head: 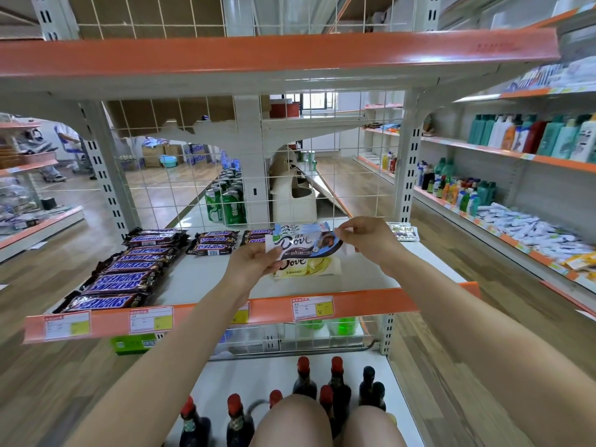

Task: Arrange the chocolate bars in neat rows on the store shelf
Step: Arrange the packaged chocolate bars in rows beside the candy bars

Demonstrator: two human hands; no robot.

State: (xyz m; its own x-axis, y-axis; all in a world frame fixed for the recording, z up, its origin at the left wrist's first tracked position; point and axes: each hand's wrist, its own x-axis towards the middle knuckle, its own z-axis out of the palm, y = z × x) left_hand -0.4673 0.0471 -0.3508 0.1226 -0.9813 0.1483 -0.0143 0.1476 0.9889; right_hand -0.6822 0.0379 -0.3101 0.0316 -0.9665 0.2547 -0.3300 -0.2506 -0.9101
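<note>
Blue-and-white wrapping covered the chocolate bar held above the middle of the shelf, its face reading "Dove" in white script. The left hand pinched its near left end, thumb on top and fingers curled beneath. The right hand pinched the right end between thumb and forefinger, the other fingers loosely bent. Just below lay a yellow bar, also marked "Dove", flat on the shelf, and another blue one lay behind, near the wire grid. To the left, brown bars lettered "SNICKERS" ran in an overlapping row from the front edge toward the back, with two shorter stacks beside them at the rear. Bare shelf stretched between that row and the hands, and right of the yellow bar. Along the orange front rail hung price tags, their print too small to read.
</note>
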